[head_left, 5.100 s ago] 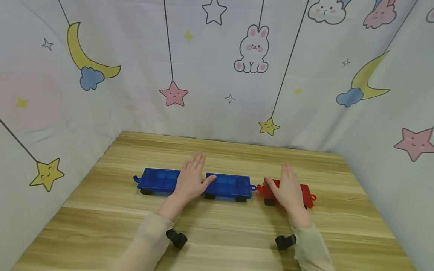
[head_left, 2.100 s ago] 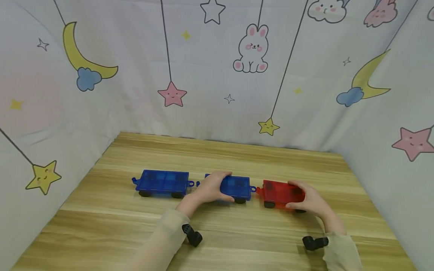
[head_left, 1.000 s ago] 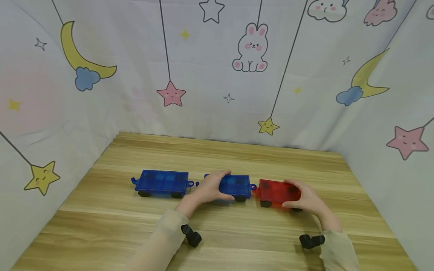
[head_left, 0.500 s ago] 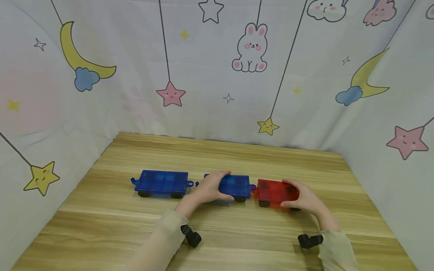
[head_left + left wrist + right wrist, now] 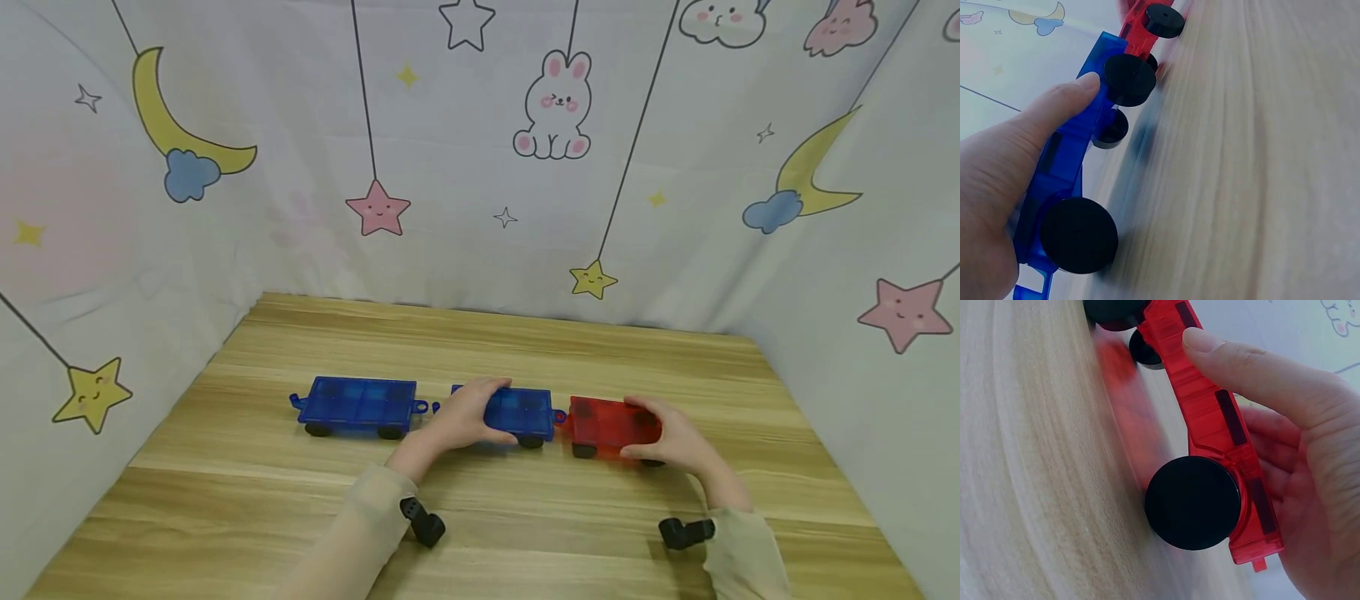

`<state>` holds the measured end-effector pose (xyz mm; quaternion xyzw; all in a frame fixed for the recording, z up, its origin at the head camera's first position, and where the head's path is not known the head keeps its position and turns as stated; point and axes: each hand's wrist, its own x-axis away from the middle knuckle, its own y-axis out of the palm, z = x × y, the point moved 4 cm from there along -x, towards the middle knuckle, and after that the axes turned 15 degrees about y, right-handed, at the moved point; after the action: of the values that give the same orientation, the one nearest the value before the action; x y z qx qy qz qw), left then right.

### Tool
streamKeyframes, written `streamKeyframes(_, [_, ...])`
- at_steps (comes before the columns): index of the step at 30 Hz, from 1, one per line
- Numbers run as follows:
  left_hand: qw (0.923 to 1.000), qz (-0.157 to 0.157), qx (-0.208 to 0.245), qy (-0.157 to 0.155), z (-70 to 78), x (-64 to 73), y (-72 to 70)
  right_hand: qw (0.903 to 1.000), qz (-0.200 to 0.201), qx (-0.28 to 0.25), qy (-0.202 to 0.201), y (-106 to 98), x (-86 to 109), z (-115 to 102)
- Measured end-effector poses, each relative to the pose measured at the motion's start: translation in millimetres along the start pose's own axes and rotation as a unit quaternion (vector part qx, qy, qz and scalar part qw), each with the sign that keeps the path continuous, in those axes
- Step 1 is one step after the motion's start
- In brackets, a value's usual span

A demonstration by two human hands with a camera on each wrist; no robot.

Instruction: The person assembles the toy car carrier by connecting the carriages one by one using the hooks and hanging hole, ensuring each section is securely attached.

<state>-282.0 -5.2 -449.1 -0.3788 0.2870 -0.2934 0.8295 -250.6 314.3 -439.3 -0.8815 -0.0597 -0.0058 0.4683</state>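
My left hand (image 5: 463, 417) grips the middle blue toy train car (image 5: 521, 412), thumb on its near side and fingers over its far side. Its black wheels show in the left wrist view, where my thumb (image 5: 1060, 106) presses the side. Around the right end of the red toy train car (image 5: 611, 423) my right hand (image 5: 681, 437) is curled; in the right wrist view the thumb (image 5: 1254, 369) lies along its side. The blue car's ring and the red car's hook overlap in the head view; whether they are linked I cannot tell.
Left of my left hand stands a second blue car (image 5: 360, 402), its ring near the middle car's hook. All cars stand on a wood-grain table (image 5: 517, 517). A white patterned curtain (image 5: 465, 242) encloses the back and sides.
At first both hands lay flat over the cars. They then took hold of the middle blue car and the red car. The red car has moved slightly left, up against the blue ring.
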Motion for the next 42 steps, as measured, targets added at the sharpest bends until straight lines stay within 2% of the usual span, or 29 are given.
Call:
streamKeyframes(16, [0.9998, -0.007, -0.014, 0.012, 1.1, -0.7, -0.8, 1.0000, -0.003, 0.000, 0.003, -1.2, 0.1, 0.0])
streamKeyframes(35, [0.9996, -0.019, -0.022, 0.005, 2.5, -2.2, -2.2, 0.9998, -0.009, 0.019, 0.003, -3.5, -0.1, -4.4])
streamKeyframes(42, [0.9994, -0.028, -0.020, 0.004, 4.6, -2.2, -2.8, 0.9995, -0.022, 0.022, -0.003, -5.7, -1.7, -8.3])
